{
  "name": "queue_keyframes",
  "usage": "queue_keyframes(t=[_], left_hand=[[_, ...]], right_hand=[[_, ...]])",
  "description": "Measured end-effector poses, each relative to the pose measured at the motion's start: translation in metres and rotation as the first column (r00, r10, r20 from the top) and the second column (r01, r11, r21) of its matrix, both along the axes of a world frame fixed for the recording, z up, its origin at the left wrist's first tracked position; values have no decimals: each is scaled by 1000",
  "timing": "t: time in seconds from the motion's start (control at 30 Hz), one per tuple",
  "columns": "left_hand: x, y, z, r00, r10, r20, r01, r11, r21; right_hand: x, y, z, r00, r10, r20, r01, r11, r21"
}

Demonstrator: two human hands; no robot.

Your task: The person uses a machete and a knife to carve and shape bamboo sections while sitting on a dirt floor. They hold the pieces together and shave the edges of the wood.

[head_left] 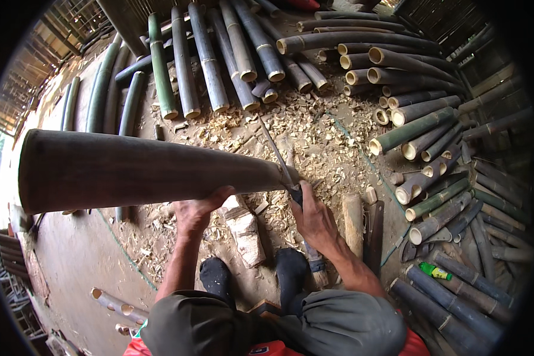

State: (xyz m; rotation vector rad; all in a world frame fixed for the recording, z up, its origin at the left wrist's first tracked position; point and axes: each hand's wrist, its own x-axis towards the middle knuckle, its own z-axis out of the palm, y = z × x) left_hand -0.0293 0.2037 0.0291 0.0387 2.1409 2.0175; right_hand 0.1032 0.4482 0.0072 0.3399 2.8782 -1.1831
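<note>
On the far left, by a slatted wall [52, 38], daylight spills over the floor, and the broad end of a dark bamboo tube [124, 169] looms in front of it, the tube held up off the ground and reaching rightward to the middle of the workspace. Below, a shorter pierced bamboo piece [117, 304] lies near the worker's left knee [190, 323]. The left hand [197, 212] is against the near underside of the big tube, thumb pointing right along it; the other fingers are mostly hidden, so I cannot tell how far they are closed. Beyond the tube lies a row of poles, a green one [159, 65] among darker ones. Between two dark-socked feet [218, 277], just ahead, rests a pale, hacked wooden block [243, 232], with wood chips [332, 157] strewn around and past it. Next comes the right hand [314, 221], fingers clenched around the black handle of a knife [273, 145], whose narrow blade slants up and left across the tube's near-right end; whether it bites in, I cannot tell. Right of that hand, a peeled wooden post [353, 224] lies beside a dark saw [374, 237]. Farthest right, cut bamboo lengths [418, 130] are heaped up, and a green bottle [435, 271] lies among the lower ones.
</note>
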Motion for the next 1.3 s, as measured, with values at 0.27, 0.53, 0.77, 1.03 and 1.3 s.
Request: queue_keyframes(t=[0.27, 0.53, 0.77, 1.03, 1.3], left_hand=[[9, 19, 32, 985, -135, -105, 89, 929, -358], [17, 13, 30, 988, -118, -96, 72, 917, -391], [15, 9, 16, 957, -131, -257, 10, 905, -425], [5, 17, -23, 996, 48, -76, -55, 994, -91], [-28, -75, 24, 921, 323, -220, -153, 816, 558]], right_hand=[[-10, 6, -22, 995, 19, 96, -33, 989, 142], [-13, -18, 7, 925, 38, -379, -15, 998, 63], [11, 31, -38, 959, -145, 244, 95, 974, 206], [-31, 52, -56, 959, -282, 28, 277, 955, 109], [-28, 80, -118, 954, -291, -71, 251, 647, 720]])
